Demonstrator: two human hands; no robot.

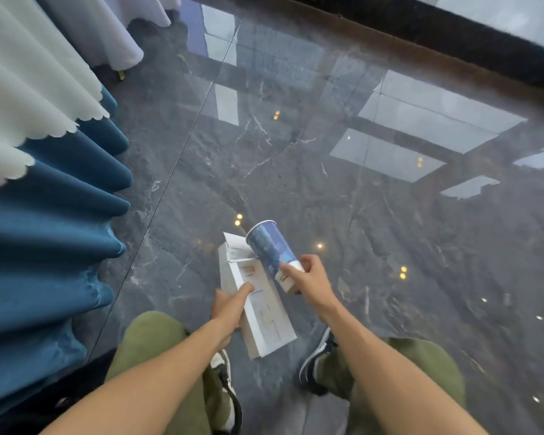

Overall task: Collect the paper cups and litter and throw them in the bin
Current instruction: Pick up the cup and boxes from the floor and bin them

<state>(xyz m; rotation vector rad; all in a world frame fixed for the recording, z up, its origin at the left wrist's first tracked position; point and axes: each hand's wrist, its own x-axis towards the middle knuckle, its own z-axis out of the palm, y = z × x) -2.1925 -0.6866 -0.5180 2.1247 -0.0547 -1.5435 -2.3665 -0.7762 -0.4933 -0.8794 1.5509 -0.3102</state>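
My left hand [230,309] grips a long white cardboard box [261,312] whose top flap stands open. A blue paper cup [270,246] with a white rim is held in my right hand [308,282] by its base, tilted with the mouth pointing up and left, together with a small white item under the fingers. The cup overlaps the box's upper end. Both hands are low in the view, above my knees. No bin is in view.
A glossy dark marble floor [327,167] spreads ahead and to the right. A table skirt of blue pleats under white scalloped cloth [44,183] lines the left. A dark wall base [453,36] runs along the top right. My shoes and green trousers are below.
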